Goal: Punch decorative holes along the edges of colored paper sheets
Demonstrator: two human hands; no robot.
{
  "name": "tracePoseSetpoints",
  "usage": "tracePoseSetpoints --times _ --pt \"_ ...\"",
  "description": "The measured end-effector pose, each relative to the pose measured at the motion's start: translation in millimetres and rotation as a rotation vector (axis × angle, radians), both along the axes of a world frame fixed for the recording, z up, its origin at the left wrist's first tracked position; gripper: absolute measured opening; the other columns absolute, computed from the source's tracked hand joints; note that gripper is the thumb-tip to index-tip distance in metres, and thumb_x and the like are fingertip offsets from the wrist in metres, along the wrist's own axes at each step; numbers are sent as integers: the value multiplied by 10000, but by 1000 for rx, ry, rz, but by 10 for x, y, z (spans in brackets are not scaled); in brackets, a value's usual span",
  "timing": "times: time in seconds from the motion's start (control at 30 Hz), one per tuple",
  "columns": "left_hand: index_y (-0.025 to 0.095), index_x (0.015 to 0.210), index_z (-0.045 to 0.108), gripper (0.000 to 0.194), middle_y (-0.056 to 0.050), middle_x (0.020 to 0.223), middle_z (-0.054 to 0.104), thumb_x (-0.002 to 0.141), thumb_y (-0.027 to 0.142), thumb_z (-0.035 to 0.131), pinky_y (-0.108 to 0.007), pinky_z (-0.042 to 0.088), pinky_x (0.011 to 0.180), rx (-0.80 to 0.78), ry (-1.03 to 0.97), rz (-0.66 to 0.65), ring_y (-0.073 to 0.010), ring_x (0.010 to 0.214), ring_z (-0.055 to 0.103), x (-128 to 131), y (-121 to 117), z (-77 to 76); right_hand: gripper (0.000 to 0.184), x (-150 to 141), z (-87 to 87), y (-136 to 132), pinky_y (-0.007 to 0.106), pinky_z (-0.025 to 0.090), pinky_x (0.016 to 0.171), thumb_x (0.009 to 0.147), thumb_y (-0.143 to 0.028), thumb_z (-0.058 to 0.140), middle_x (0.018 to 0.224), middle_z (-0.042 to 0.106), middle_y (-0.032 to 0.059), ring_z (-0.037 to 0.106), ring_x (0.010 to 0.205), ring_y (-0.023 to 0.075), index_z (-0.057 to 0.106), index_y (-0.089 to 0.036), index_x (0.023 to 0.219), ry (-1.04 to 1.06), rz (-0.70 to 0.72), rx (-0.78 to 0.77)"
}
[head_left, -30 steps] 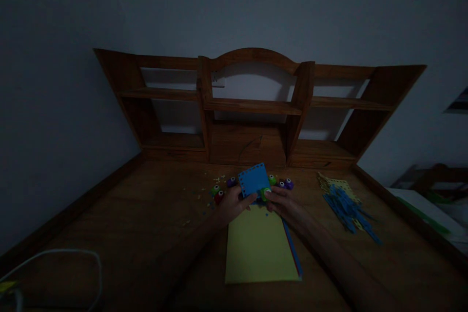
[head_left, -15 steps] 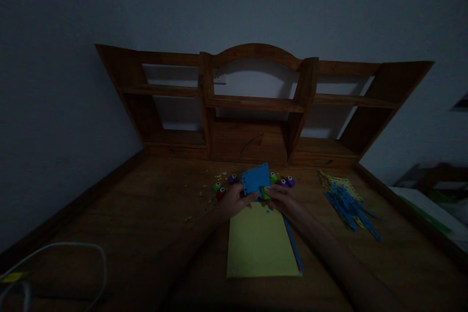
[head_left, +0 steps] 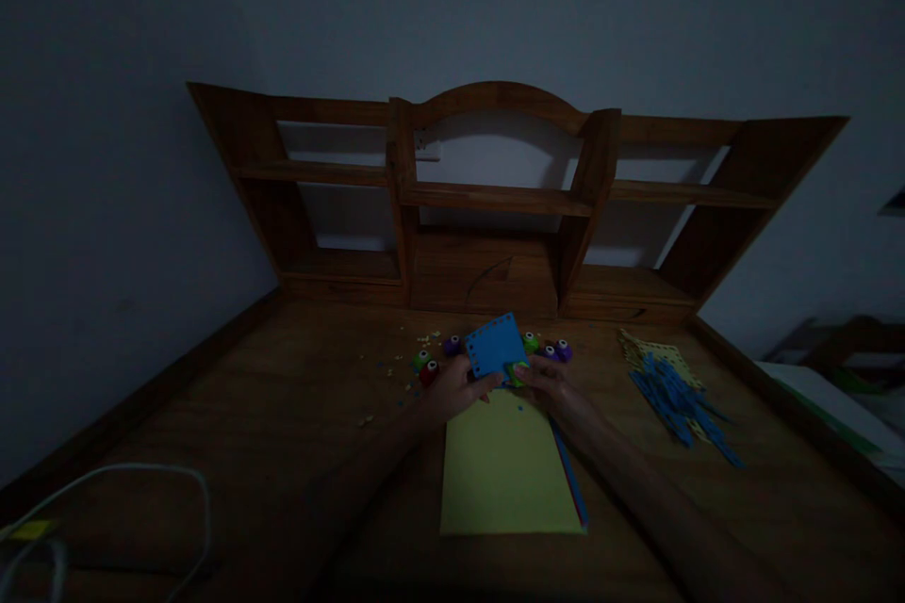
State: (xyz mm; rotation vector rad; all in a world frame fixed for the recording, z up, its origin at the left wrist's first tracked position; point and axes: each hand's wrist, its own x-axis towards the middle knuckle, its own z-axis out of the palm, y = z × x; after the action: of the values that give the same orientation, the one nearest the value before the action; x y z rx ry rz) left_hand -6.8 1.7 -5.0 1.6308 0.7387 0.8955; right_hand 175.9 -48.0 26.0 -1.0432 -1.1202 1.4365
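My left hand (head_left: 452,389) pinches the lower left edge of a small blue paper square (head_left: 496,344) with holes punched along its edges. In my right hand (head_left: 553,382) is a green craft punch (head_left: 516,372), pressed against the paper's lower right edge. Below both hands lies a yellow sheet (head_left: 510,471) on top of blue and red sheets (head_left: 571,480). Left of the paper sit a red punch (head_left: 428,374), a green punch (head_left: 421,359) and a purple punch (head_left: 452,345). On its right stand another green punch (head_left: 530,342) and two purple punches (head_left: 562,350).
Tiny paper bits (head_left: 428,337) are scattered on the wooden desk (head_left: 304,396). To the right lies a pile of blue strips (head_left: 679,400) over punched yellow paper (head_left: 668,356). A wooden shelf (head_left: 495,198) backs the desk. A white cable (head_left: 141,468) loops at lower left.
The blue paper has turned and shifted slightly, and the green punch has moved a little right along its lower edge. Both hands keep their hold.
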Motion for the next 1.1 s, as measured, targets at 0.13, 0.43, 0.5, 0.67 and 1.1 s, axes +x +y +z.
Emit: tracePoseSetpoints --times 0.13,0.43,0.5,0.67,1.1 --pt "131 861 605 333 -35 750 609 765 449 629 -235 498 563 -13 9 13 -131 614 562 21 -57 37 386 -23 -46 28 345 460 657 584 -459 791 769 687 52 624 689 218 696 -174 827 32 -59 -60" --pt "146 873 622 347 -49 831 661 782 480 600 -239 487 603 -22 -9 85 -160 709 586 15 -102 100 340 -6 -192 111 381 471 730 624 -427 771 825 693 60 631 760 242 693 -171 833 3 -51 -31" --pt "147 889 627 344 -55 846 664 790 475 592 -238 487 596 13 2 77 -159 705 588 15 -87 88 346 3 -183 110 378 468 740 626 -433 770 835 695 59 629 784 244 695 -172 840 -25 -58 -14" --pt "140 898 628 374 -49 805 661 796 496 576 -243 490 551 41 28 77 -145 629 588 26 -66 50 345 -3 -117 79 377 457 767 626 -450 767 843 696 58 623 817 250 703 -180 830 -70 -67 41" --pt "150 685 579 402 -17 641 613 826 519 508 -254 461 554 78 32 273 -156 580 574 5 8 80 308 -65 -78 37 232 338 509 615 -394 793 614 592 -25 474 526 97 668 -180 799 -99 -29 50"
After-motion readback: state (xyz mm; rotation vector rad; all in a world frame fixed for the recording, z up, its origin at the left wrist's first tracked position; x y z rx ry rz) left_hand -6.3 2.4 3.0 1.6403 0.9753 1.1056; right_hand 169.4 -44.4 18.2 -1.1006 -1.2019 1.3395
